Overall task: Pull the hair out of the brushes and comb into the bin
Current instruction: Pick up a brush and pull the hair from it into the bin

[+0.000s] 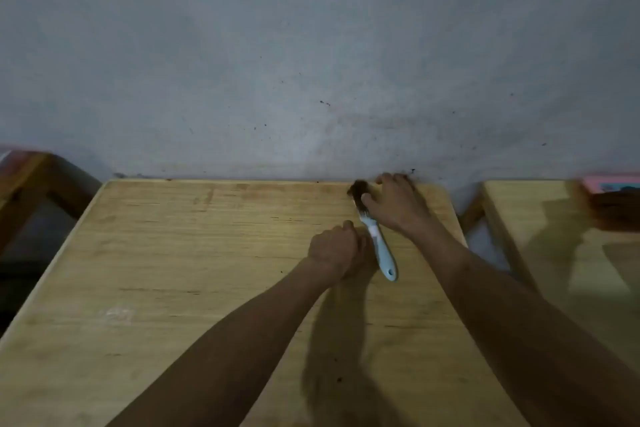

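Observation:
A hair brush with a light blue handle (pixel 383 253) lies near the far right corner of the wooden table (pixel 173 253). Its head holds a clump of dark brown hair (pixel 359 188). My right hand (pixel 398 204) rests over the brush head, fingers spread on the hair and the table's back edge. My left hand (pixel 337 248) is closed into a fist just left of the handle, touching it; I cannot tell whether it grips the handle. No bin or comb shows in the head view.
A grey wall (pixel 311 62) rises right behind the table. A second wooden table (pixel 554 253) stands to the right across a narrow gap, with a pink object (pixel 613 184) at its back. A wooden frame (pixel 41 184) sits at the left.

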`<state>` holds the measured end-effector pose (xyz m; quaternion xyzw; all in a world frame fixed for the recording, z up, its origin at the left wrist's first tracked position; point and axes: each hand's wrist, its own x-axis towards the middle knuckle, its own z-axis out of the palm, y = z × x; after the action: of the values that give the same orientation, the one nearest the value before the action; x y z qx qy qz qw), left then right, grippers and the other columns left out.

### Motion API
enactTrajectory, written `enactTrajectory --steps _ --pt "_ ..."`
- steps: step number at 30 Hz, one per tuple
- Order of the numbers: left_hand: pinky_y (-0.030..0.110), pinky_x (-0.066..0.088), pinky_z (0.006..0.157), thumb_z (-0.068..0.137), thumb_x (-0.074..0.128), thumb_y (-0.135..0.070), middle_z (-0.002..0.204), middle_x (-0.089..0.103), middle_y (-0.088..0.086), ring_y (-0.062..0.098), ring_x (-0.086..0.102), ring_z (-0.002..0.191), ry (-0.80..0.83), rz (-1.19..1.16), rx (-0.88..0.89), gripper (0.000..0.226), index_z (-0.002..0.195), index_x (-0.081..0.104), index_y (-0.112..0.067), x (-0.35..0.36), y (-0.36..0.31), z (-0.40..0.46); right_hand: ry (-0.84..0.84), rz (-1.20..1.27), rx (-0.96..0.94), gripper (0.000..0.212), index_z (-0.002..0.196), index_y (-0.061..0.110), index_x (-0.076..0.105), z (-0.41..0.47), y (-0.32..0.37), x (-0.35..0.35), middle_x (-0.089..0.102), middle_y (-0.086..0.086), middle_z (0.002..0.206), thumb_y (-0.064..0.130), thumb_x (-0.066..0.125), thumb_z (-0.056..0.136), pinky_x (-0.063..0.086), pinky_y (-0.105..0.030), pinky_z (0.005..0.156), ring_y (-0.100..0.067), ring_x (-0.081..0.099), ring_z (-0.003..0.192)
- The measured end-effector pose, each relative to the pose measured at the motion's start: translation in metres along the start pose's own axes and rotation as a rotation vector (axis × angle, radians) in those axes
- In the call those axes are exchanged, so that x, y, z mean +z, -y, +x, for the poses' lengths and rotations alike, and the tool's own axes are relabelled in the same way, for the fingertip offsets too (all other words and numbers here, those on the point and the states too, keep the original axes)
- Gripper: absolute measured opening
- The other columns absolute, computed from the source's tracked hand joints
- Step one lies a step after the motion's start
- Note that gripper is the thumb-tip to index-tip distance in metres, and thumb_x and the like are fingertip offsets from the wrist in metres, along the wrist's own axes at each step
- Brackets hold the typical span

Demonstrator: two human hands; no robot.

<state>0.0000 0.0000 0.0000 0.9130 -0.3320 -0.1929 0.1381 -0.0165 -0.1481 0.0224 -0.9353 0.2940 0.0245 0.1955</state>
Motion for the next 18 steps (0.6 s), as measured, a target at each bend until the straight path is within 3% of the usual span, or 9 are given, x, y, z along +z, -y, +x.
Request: enactTrajectory --steps 3,5,7,10,14,18 --pt "0.041 0.045 0.084 0.103 0.035 -0.056 0.126 0.061 0.021 0.039 0.061 0.111 -0.097 0.004 -0.017 0.062 0.127 0.055 -0.002 0.017 -0.002 0.009 -0.040 -0.046 0.037 0.064 0.138 0.010 0.053 0.016 0.001 0.010 0.058 -0.018 0.139 0.057 0.053 0.095 0.052 -0.045 0.094 -0.038 0.057 0.124" --pt "0.041 0.044 0.088 0.099 0.038 -0.063 0.129 0.056 0.021 0.038 0.055 0.114 -0.192 0.019 -0.003 0.072 0.127 0.059 0.000 0.030 -0.001 0.013 -0.017 -0.075 0.048 0.065 0.130 0.008 0.057 0.025 0.005 0.015 0.064 -0.018 0.127 0.061 0.053 0.093 0.052 -0.038 0.080 -0.036 0.063 0.111" --pt "0.043 0.040 0.092 0.095 0.041 -0.067 0.127 0.053 0.020 0.036 0.049 0.115 -0.272 0.049 0.018 0.077 0.124 0.062 0.001 0.044 0.004 0.017 -0.014 -0.097 0.038 0.059 0.114 0.008 0.060 0.034 0.009 0.022 0.067 -0.016 0.111 0.061 0.056 0.091 0.043 -0.033 0.064 -0.033 0.064 0.095" --pt "0.043 0.034 0.097 0.093 0.042 -0.068 0.127 0.049 0.018 0.034 0.042 0.117 -0.374 0.056 0.042 0.078 0.120 0.063 0.002 0.062 0.007 0.020 -0.014 -0.094 0.052 0.043 0.080 0.011 0.054 0.044 0.014 0.029 0.063 -0.011 0.090 0.052 0.066 0.087 0.036 -0.029 0.052 -0.029 0.060 0.077" --pt "0.051 0.030 0.108 0.098 0.035 -0.060 0.144 0.039 0.027 0.041 0.032 0.129 -0.401 -0.049 0.046 0.066 0.130 0.058 -0.008 0.083 0.008 0.019 -0.050 -0.048 0.062 0.040 0.067 0.013 0.051 0.051 0.017 0.040 0.060 -0.008 0.078 0.043 0.071 0.084 0.036 -0.026 0.049 -0.028 0.061 0.071" --pt "0.049 0.031 0.105 0.100 0.037 -0.047 0.133 0.046 0.023 0.037 0.033 0.126 -0.441 -0.196 0.101 0.049 0.116 0.065 -0.010 0.091 0.017 0.008 -0.090 0.086 0.062 0.039 0.069 0.011 0.056 0.039 0.021 0.047 0.061 -0.006 0.072 0.044 0.074 0.080 0.044 -0.029 0.055 -0.024 0.062 0.067"
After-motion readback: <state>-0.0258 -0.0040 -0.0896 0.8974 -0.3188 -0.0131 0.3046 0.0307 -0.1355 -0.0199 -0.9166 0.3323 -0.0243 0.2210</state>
